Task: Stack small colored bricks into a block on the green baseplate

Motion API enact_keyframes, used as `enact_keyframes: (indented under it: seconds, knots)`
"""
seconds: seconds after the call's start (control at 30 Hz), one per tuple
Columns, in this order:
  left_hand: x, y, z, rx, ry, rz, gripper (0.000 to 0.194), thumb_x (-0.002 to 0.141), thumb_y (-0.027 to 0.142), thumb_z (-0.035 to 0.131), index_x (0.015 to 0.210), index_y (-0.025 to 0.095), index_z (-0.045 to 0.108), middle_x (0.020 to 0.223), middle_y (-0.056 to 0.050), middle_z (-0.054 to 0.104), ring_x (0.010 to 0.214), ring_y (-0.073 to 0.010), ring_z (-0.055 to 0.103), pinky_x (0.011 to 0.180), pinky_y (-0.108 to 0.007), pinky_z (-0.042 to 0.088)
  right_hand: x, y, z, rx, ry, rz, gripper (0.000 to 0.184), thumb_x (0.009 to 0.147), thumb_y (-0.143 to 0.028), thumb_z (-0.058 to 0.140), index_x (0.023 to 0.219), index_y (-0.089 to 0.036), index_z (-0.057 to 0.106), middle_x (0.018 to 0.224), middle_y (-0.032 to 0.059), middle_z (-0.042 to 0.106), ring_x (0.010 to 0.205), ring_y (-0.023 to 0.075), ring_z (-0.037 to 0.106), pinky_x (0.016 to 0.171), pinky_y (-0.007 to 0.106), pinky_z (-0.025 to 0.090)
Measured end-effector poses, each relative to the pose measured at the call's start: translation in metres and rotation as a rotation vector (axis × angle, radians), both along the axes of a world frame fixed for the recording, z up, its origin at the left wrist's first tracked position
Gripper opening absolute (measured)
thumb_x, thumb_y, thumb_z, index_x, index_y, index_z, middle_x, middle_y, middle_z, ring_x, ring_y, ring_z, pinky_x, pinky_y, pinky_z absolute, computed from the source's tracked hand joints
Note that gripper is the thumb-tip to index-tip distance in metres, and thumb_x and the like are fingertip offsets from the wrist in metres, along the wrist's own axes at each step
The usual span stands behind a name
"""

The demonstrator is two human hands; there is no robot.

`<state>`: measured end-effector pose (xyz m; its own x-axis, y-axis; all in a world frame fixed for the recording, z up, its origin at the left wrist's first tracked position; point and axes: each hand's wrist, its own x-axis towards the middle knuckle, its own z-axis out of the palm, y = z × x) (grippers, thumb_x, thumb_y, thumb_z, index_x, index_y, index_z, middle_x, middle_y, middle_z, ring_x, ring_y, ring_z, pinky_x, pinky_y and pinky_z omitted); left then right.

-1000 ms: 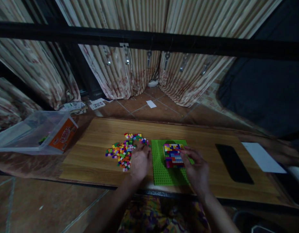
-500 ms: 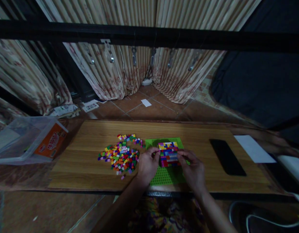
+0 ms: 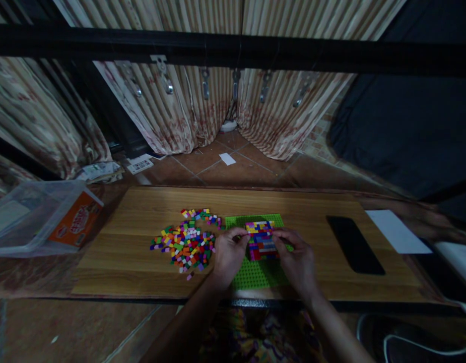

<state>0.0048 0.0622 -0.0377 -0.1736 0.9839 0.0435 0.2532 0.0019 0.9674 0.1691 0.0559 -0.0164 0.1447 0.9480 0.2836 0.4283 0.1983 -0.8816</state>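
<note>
A block of multicoloured toy bricks (image 3: 263,244), laid in rows of yellow, white, blue, red and purple, sits on a green studded baseplate (image 3: 251,277). My left hand (image 3: 228,254) is closed in a pinch at the left side of the block, its fingertips touching the edge. From the right, my right hand (image 3: 297,256) pinches with thumb and forefinger at the block's right side, covering part of it. Whatever lies between the fingertips of either hand is too small to tell. Left of the baseplate spreads a pile of loose toy bricks (image 3: 191,244).
A wooden table (image 3: 115,252) carries everything. A black flat slab (image 3: 354,245) lies at its right, with a white sheet (image 3: 397,232) beyond. A clear plastic bin (image 3: 36,217) with an orange label stands at the left. A dark bar (image 3: 225,48) with metal hooks crosses above.
My right hand has shifted slightly left along the right side of the block. My left hand stays nearly in place. The camera view has moved a little.
</note>
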Motion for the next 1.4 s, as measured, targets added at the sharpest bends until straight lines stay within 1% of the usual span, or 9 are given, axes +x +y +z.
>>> enact_keyframes:
  seconds: [0.17, 0.33, 0.77, 0.97, 1.1, 1.13, 1.2, 1.3, 1.4]
  knots:
    - [0.002, 0.000, 0.003, -0.001, -0.008, 0.006, 0.012, 0.079, 0.021, 0.059, 0.081, 0.019, 0.071, 0.079, -0.001, 0.072, 0.071, -0.0130, 0.066, 0.068, -0.023, 0.051, -0.015, 0.009, 0.006, 0.043, -0.186, 0.043, 0.019, 0.084, -0.035, 0.057, 0.091, -0.022, 0.069, 0.105, 0.0089, 0.066, 0.102, 0.0243, 0.059, 0.092, 0.043, 0.045]
    - [0.004, -0.001, 0.008, -0.027, -0.006, 0.013, 0.014, 0.078, 0.016, 0.056, 0.078, 0.019, 0.070, 0.077, -0.001, 0.073, 0.069, -0.0125, 0.066, 0.067, -0.022, 0.052, -0.031, 0.020, 0.004, 0.042, -0.359, 0.018, 0.022, 0.081, -0.036, 0.059, 0.094, -0.023, 0.070, 0.108, 0.0106, 0.063, 0.105, 0.0275, 0.054, 0.092, 0.046, 0.042]
    - [0.008, -0.005, 0.003, -0.021, 0.037, 0.053, 0.013, 0.080, 0.016, 0.058, 0.082, 0.021, 0.070, 0.082, 0.000, 0.073, 0.074, -0.0129, 0.067, 0.074, -0.024, 0.052, -0.035, 0.029, -0.005, -0.006, -0.443, 0.020, 0.025, 0.077, -0.036, 0.059, 0.095, -0.022, 0.069, 0.102, 0.0101, 0.064, 0.100, 0.0287, 0.052, 0.090, 0.046, 0.039]
    - [0.009, -0.009, 0.013, -0.022, 0.122, 0.046, 0.014, 0.081, 0.017, 0.057, 0.085, 0.021, 0.069, 0.086, -0.001, 0.073, 0.081, -0.0156, 0.067, 0.078, -0.027, 0.053, -0.031, 0.030, -0.004, -0.005, -0.510, 0.038, 0.028, 0.078, -0.038, 0.058, 0.097, -0.020, 0.068, 0.098, 0.0102, 0.065, 0.096, 0.0281, 0.053, 0.088, 0.045, 0.041]
    - [-0.001, -0.031, 0.023, 0.044, 0.179, 0.038, 0.018, 0.087, 0.023, 0.054, 0.098, 0.021, 0.067, 0.098, -0.004, 0.072, 0.090, -0.0171, 0.066, 0.084, -0.029, 0.052, -0.037, 0.016, 0.003, 0.122, -0.512, 0.025, 0.026, 0.083, -0.038, 0.056, 0.098, -0.021, 0.069, 0.104, 0.0104, 0.065, 0.101, 0.0281, 0.053, 0.092, 0.047, 0.038]
    - [-0.007, -0.040, 0.024, 0.065, 0.200, 0.036, 0.018, 0.088, 0.024, 0.052, 0.100, 0.021, 0.066, 0.098, -0.004, 0.071, 0.092, -0.0172, 0.065, 0.085, -0.029, 0.051, -0.042, 0.009, 0.005, 0.161, -0.499, 0.050, 0.025, 0.084, -0.037, 0.055, 0.098, -0.022, 0.069, 0.105, 0.0100, 0.065, 0.103, 0.0276, 0.053, 0.093, 0.047, 0.038]
    - [-0.022, -0.060, 0.025, 0.104, 0.251, 0.045, 0.019, 0.089, 0.022, 0.049, 0.099, 0.021, 0.065, 0.098, -0.005, 0.070, 0.093, -0.0170, 0.064, 0.085, -0.029, 0.051, -0.055, -0.006, 0.007, 0.195, -0.471, 0.174, 0.022, 0.088, -0.034, 0.053, 0.097, -0.023, 0.069, 0.104, 0.0081, 0.066, 0.102, 0.0256, 0.055, 0.092, 0.044, 0.041]
    - [-0.053, -0.091, 0.019, 0.150, 0.391, 0.091, 0.018, 0.088, 0.017, 0.051, 0.099, 0.020, 0.064, 0.095, -0.005, 0.068, 0.089, -0.0170, 0.063, 0.083, -0.030, 0.052, -0.081, -0.027, 0.003, 0.118, -0.466, 0.407, 0.020, 0.091, -0.027, 0.049, 0.096, -0.024, 0.068, 0.097, 0.0050, 0.068, 0.094, 0.0217, 0.059, 0.086, 0.036, 0.046]
    - [-0.082, -0.113, 0.009, 0.168, 0.506, 0.148, 0.020, 0.086, 0.018, 0.055, 0.104, 0.020, 0.061, 0.097, -0.006, 0.066, 0.092, -0.0188, 0.062, 0.083, -0.032, 0.052, -0.104, -0.036, -0.007, 0.030, -0.487, 0.484, 0.022, 0.090, -0.021, 0.049, 0.102, -0.022, 0.066, 0.098, 0.0048, 0.068, 0.093, 0.0199, 0.061, 0.083, 0.032, 0.048]
